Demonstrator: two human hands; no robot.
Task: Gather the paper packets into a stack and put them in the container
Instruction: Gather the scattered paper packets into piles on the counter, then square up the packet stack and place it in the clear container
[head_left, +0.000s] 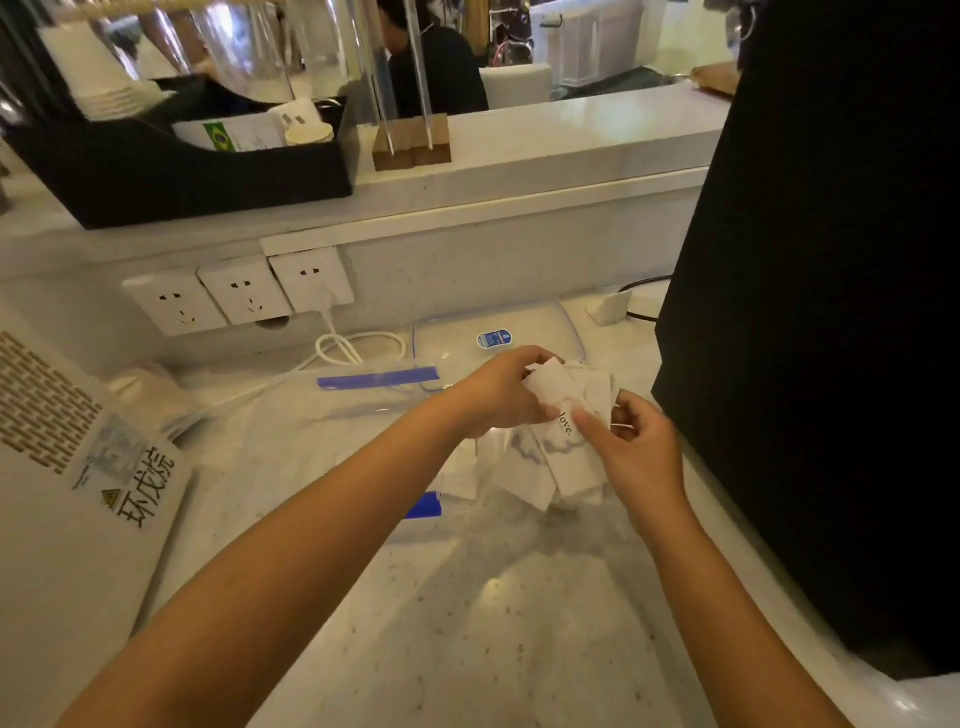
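Above the counter, both hands hold a loose bunch of white paper packets (563, 392). My left hand (498, 389) grips the bunch from the left and above. From the right, my right hand (641, 449) pinches one packet printed "love." with thumb and forefinger. More white packets (522, 475) lie jumbled directly below the hands, inside what looks like a clear plastic container (457, 525) with a blue clip (423, 505) on its left side. A clear lid (457, 338) with a blue sticker lies flat behind the hands.
A tall black machine (810, 312) stands close on the right. A clear bag with a blue strip (379, 375) lies left of the lid. Wall sockets (239, 296) and a white cable (358, 345) are behind, a white printed bag (78, 467) on the left, a black organiser (182, 171) on the ledge.
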